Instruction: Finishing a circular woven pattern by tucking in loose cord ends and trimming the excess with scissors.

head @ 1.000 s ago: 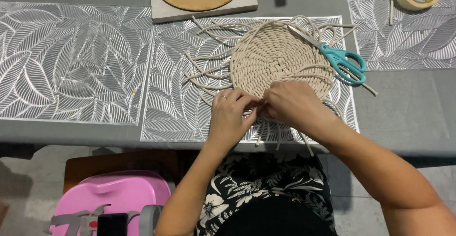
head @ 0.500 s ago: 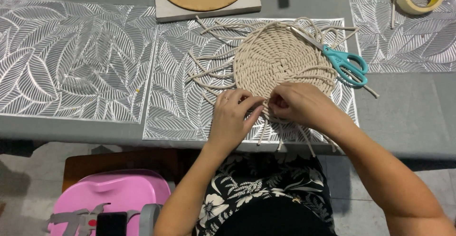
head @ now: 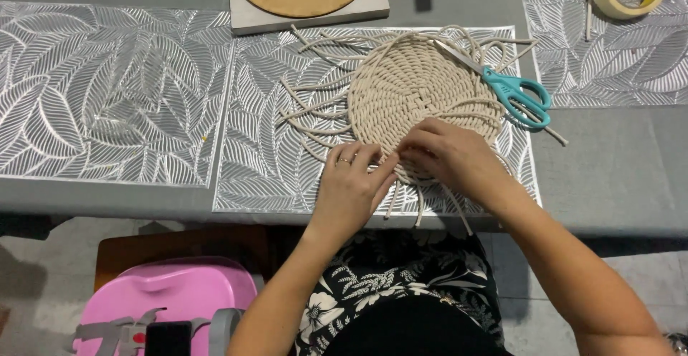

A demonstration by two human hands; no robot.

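While both hands work at the near rim of the woven rope mat, which lies on the middle placemat near the table's front edge, the left hand curls its fingers around loose cord ends and the right hand pinches a strand at the weave. The scissors rest on the mat's far right side; a tug on the cords could likely drag the mat and knock them, or loosen the coil.
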